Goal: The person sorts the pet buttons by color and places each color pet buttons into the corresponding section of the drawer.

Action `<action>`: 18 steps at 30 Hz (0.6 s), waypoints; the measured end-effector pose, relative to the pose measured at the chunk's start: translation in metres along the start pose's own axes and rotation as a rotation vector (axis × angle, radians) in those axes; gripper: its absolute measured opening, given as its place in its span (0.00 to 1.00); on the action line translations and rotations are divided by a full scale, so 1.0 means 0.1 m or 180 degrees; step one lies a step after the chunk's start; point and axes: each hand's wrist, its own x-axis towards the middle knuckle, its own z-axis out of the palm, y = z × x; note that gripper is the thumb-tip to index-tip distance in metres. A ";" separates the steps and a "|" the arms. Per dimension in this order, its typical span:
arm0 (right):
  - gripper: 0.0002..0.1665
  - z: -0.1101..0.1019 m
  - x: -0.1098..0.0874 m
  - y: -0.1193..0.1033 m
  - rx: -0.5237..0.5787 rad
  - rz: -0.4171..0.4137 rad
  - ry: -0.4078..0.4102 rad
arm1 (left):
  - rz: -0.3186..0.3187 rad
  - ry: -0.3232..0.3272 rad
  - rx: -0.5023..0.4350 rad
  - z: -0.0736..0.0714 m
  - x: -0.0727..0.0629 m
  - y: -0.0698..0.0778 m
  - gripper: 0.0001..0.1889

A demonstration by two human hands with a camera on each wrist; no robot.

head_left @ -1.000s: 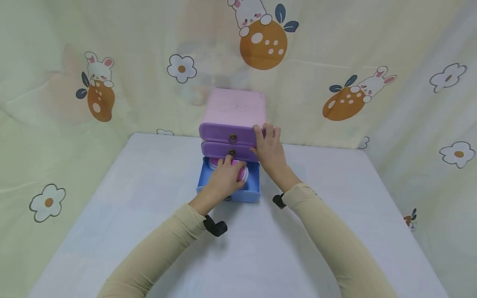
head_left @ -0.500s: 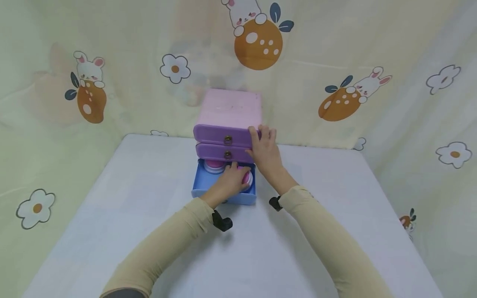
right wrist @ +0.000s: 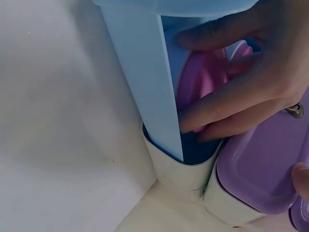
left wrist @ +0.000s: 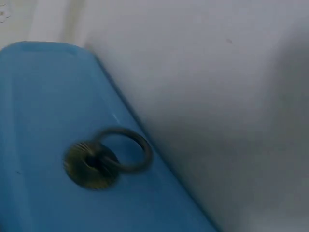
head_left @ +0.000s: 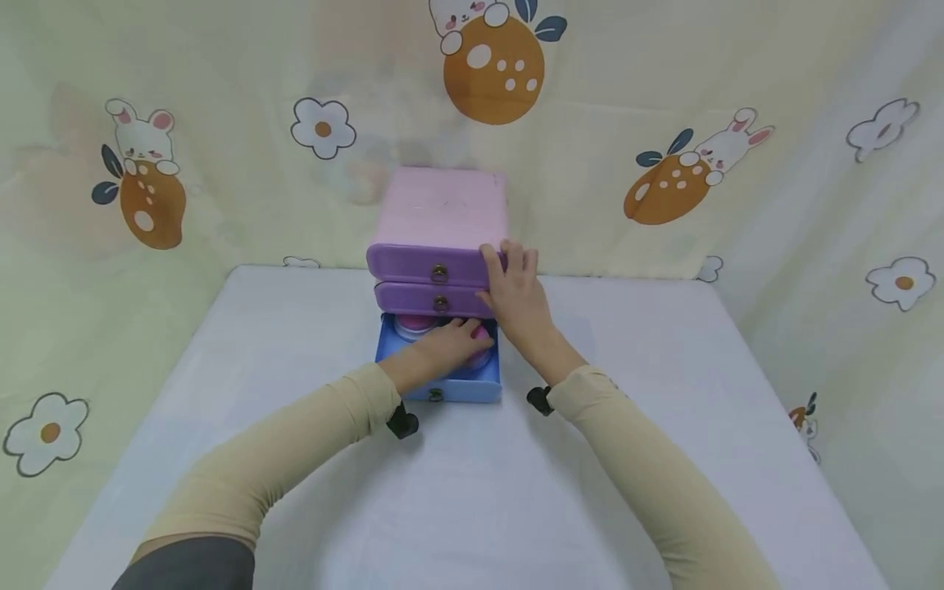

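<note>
A small cabinet with a pink top (head_left: 446, 209) has two closed purple drawers (head_left: 406, 264) above an extended blue drawer (head_left: 468, 392). My left hand (head_left: 450, 344) reaches into the blue drawer from its left side. In the right wrist view, its thumb and fingers span a round pink object (right wrist: 205, 77) with a white rim, close to the drawer's side wall. A second round pink object (head_left: 415, 324) lies at the drawer's back left, partly beneath the purple front. My right hand (head_left: 519, 303) grips the cabinet's front right corner, its thumb on the lower purple drawer.
The cabinet stands at the back of a white table (head_left: 634, 426), against a cream curtain (head_left: 590, 164) printed with rabbits and flowers. Brass ring pulls hang on the drawer fronts; the blue drawer's ring pull (left wrist: 108, 159) shows in the left wrist view.
My left hand has shifted the pink object from the drawer's middle to its right side, and its forearm now comes in lower from the left. My right hand keeps its place on the cabinet.
</note>
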 end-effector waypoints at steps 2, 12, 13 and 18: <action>0.41 -0.01 -0.01 0.01 -0.0012 0.0023 -0.0033 | 0.0128 0.0023 0.0248 0.03 0.01 -0.03 0.26; 0.41 0.00 -0.01 -0.02 -0.0078 0.0002 -0.0040 | 0.0216 0.0792 0.1280 0.14 0.04 -0.07 0.18; 0.42 0.00 -0.01 -0.02 -0.0083 0.0003 -0.0033 | 0.0221 0.0928 0.1356 0.15 0.05 -0.07 0.15; 0.41 0.01 0.00 -0.01 -0.0114 0.0039 -0.0032 | 0.0356 0.1339 0.1657 0.14 0.10 -0.06 0.10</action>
